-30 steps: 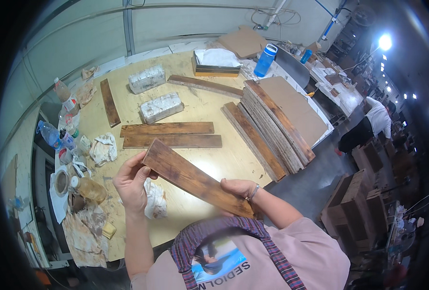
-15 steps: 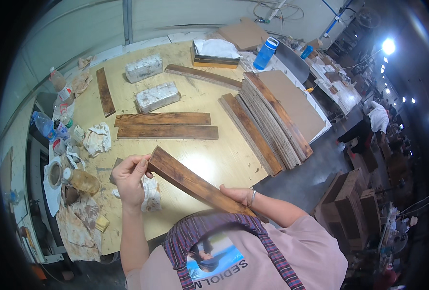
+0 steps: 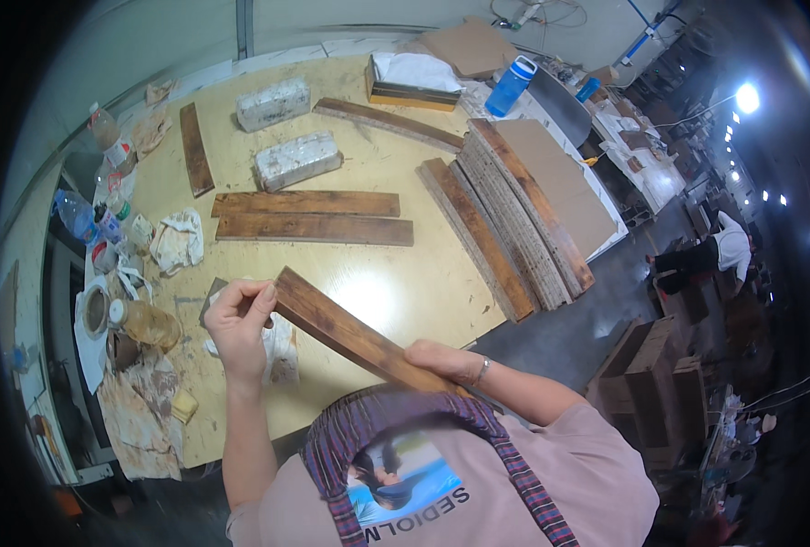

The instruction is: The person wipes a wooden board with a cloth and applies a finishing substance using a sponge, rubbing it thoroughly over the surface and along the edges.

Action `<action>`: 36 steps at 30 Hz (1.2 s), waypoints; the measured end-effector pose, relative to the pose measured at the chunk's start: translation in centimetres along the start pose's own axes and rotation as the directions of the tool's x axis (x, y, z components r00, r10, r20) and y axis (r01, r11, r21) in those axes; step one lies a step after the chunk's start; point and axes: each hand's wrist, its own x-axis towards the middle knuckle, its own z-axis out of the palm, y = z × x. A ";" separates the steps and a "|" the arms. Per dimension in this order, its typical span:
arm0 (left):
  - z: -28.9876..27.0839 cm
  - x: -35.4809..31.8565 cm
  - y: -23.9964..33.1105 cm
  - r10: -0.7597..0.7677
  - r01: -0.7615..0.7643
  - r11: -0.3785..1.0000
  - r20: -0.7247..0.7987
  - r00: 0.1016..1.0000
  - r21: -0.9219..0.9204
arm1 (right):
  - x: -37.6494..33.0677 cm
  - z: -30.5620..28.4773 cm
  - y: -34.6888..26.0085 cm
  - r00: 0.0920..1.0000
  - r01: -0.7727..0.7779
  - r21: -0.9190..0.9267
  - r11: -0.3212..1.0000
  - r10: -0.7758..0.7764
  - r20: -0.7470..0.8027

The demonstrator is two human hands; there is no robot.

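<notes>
Observed 1 brown-stained wooden board [image 3: 346,328] held up in 2 bare hands, slanting from upper left down toward the chest, above the near part of the pale yellow table [image 3: 441,283]. Found the left hand [image 3: 240,321] clamped on the upper left end, thumb and curled fingers pinching the wood. Found the right hand [image 3: 443,360] clasped on the board toward the lower right end; could not see the fingertips, hidden by wood and hand. Noted a bracelet [image 3: 484,369] on the right wrist. Could not tell whether touching the plaid apron [image 3: 355,421] at the lower end.

Recorded a crumpled cloth [image 3: 283,354] on the table, just beside the left hand and partly covered by it. Logged 2 flat boards [image 3: 314,230] lying side by side beyond the held piece. Farther back, logged 2 pale wrapped blocks [image 3: 298,161], set apart, with 1 narrow board [image 3: 196,150] to their left and 1 long board [image 3: 387,123] to their right.

At right, found a stack of boards [image 3: 514,214] beside a cardboard sheet [image 3: 565,196]. At the back, noted a box [image 3: 414,98] with white material on top, near a blue bottle [image 3: 511,88]. At left, listed a jar [image 3: 152,325] of amber liquid, a stained cloth [image 3: 177,240] and a yellow sponge [image 3: 183,406].
</notes>
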 end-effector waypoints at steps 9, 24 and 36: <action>-2.2 -3.6 -2.9 -0.218 0.211 0.974 -0.094 0.971 -0.080 | 1.9 4.0 -0.8 0.975 -0.054 -0.594 0.803 -0.085 -0.204; -13.9 1.9 -15.7 -0.150 0.168 0.528 -0.103 0.983 0.833 | 1.6 3.5 0.3 0.970 -0.122 -0.694 0.710 -0.062 -0.234; -11.5 1.6 -6.9 0.243 0.165 0.661 -0.418 0.875 0.732 | 1.4 3.2 0.9 0.960 0.031 -0.604 0.796 -0.191 -0.203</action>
